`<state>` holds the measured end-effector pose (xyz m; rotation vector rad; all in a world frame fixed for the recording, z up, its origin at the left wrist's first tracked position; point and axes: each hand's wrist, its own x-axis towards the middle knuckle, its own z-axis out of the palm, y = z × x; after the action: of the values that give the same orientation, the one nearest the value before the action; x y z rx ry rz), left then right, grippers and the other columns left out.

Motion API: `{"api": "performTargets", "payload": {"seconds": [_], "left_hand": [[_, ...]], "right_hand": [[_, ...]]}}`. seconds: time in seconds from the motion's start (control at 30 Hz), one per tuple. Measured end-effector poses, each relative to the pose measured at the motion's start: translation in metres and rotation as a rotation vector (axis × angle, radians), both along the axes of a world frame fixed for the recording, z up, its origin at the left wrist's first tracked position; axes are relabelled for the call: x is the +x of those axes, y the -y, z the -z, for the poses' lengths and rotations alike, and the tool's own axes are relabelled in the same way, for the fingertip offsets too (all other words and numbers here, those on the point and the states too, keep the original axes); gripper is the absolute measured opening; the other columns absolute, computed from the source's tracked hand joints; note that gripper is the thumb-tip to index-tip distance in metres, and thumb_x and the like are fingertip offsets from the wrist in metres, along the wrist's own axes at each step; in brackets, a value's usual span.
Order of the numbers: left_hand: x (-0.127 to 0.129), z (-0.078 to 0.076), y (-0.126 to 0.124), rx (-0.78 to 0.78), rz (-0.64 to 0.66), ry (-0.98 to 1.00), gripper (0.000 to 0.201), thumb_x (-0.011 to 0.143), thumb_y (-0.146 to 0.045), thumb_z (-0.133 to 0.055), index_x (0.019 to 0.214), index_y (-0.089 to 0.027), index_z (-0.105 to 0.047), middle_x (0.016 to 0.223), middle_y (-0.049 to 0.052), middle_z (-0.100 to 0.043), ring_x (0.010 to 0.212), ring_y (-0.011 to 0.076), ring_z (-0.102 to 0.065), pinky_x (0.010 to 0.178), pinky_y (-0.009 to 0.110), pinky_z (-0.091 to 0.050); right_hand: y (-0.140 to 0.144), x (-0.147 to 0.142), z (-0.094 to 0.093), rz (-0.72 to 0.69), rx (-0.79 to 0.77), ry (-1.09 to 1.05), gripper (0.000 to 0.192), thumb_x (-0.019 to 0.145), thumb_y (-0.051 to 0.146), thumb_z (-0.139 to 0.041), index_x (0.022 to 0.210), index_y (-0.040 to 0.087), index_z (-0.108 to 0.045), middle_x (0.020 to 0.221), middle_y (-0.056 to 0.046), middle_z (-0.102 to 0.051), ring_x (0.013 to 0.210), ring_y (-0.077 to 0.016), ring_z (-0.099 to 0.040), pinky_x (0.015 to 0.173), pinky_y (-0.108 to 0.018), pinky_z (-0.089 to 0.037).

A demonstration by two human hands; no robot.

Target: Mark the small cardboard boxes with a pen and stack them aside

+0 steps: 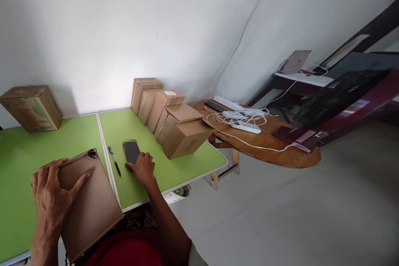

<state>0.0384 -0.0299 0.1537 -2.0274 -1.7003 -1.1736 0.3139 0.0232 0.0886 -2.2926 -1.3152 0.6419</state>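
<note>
1. Left hand: bare, no glove, no ring or watch in view. Fingers long, knuckles and tendons stand out.
2. Right hand: bare too, nothing worn at the wrist.
3. Both forearms bare up to the frame edge; no sleeve shows on either one.
4. Red cloth at the bottom edge, plain with no print. Can't tell if it's a shirt or shorts.
5. Patterned dark fabric just above the red, floral-looking and too blurred to read.
</note>
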Motion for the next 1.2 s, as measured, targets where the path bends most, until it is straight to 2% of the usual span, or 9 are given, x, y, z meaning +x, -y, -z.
{"api": "performTargets", "payload": {"seconds": [0.13,0.27,0.33,0.5,0.63,0.77,0.87,1.03,1.2], "left_hand": [[-0.001,0.001,-0.001,0.012,0.008,-0.008,0.07,0.099,-0.083,-0.058,0.13,-0.023,-0.071,0.126,0.022,-0.073,0.121,0.0476,-0.066,0.109,0.067,-0.05],[-0.001,0.001,-0.001,0.003,-0.005,-0.026,0.073,0.099,-0.086,-0.055,0.13,-0.022,-0.072,0.126,0.022,-0.074,0.12,0.0472,-0.067,0.108,0.066,-0.051],[-0.001,0.001,-0.001,0.002,-0.014,-0.029,0.075,0.099,-0.087,-0.054,0.129,-0.021,-0.072,0.125,0.022,-0.074,0.118,0.047,-0.067,0.106,0.065,-0.052],[0.0,0.002,-0.003,0.006,-0.009,-0.033,0.074,0.098,-0.087,-0.055,0.127,-0.021,-0.074,0.123,0.022,-0.075,0.118,0.047,-0.066,0.106,0.065,-0.053],[0.001,-0.001,-0.001,0.008,0.011,-0.036,0.072,0.097,-0.086,-0.059,0.127,-0.022,-0.073,0.124,0.02,-0.075,0.119,0.0456,-0.068,0.106,0.063,-0.053],[0.002,-0.003,0.004,0.015,0.004,-0.037,0.07,0.096,-0.085,-0.062,0.127,-0.023,-0.073,0.124,0.019,-0.075,0.119,0.0441,-0.068,0.106,0.062,-0.054],[-0.001,-0.002,0.006,0.014,0.019,-0.043,0.064,0.097,-0.079,-0.064,0.128,-0.023,-0.072,0.125,0.019,-0.074,0.118,0.0439,-0.067,0.106,0.062,-0.054],[-0.004,0.0,0.007,0.04,0.059,-0.063,0.043,0.099,-0.055,-0.065,0.128,-0.023,-0.071,0.123,0.018,-0.073,0.114,0.042,-0.067,0.102,0.06,-0.055],[-0.003,-0.001,0.009,0.042,0.067,-0.048,0.04,0.096,-0.045,-0.065,0.129,-0.024,-0.069,0.123,0.016,-0.073,0.114,0.0412,-0.066,0.102,0.058,-0.054]], "right_hand": [[-0.01,0.01,0.011,0.011,0.025,-0.165,0.073,0.073,0.033,-0.099,0.133,0.003,-0.069,0.144,-0.035,-0.069,0.136,-0.0459,-0.069,0.106,-0.049,-0.057],[-0.01,0.019,0.019,-0.03,0.096,-0.436,0.037,0.08,0.032,-0.089,0.109,0.015,-0.074,0.116,-0.017,-0.083,0.114,-0.0346,-0.08,0.092,-0.04,-0.063],[-0.004,0.023,0.023,-0.05,0.138,-0.607,0.032,0.084,0.034,-0.085,0.107,0.017,-0.071,0.105,-0.011,-0.084,0.102,-0.0302,-0.082,0.083,-0.038,-0.065],[0.035,0.03,0.017,-0.16,0.226,-1.101,0.053,0.084,0.056,-0.089,0.114,0.018,-0.068,0.107,-0.013,-0.085,0.093,-0.0299,-0.086,0.079,-0.043,-0.071],[0.074,0.021,-0.014,-0.278,0.274,-1.607,0.065,0.08,0.053,-0.102,0.125,0.02,-0.07,0.119,-0.014,-0.085,0.101,-0.029,-0.086,0.087,-0.046,-0.072],[0.099,-0.007,-0.052,-0.423,0.239,-1.73,0.063,0.084,0.055,-0.101,0.127,0.022,-0.069,0.113,-0.011,-0.086,0.093,-0.0274,-0.085,0.081,-0.044,-0.071],[0.105,-0.034,-0.067,-0.514,0.188,-1.783,0.074,0.083,0.077,-0.093,0.126,0.021,-0.071,0.108,-0.012,-0.085,0.092,-0.0308,-0.085,0.081,-0.047,-0.07],[0.103,-0.065,-0.064,-0.613,0.017,-1.823,0.107,0.085,0.111,-0.044,0.12,0.015,-0.077,0.107,-0.02,-0.084,0.107,-0.0392,-0.083,0.092,-0.059,-0.068],[0.105,-0.072,-0.054,-0.594,-0.012,-1.84,0.105,0.092,0.108,-0.034,0.118,0.016,-0.079,0.107,-0.019,-0.085,0.104,-0.0381,-0.083,0.097,-0.061,-0.066]]}}
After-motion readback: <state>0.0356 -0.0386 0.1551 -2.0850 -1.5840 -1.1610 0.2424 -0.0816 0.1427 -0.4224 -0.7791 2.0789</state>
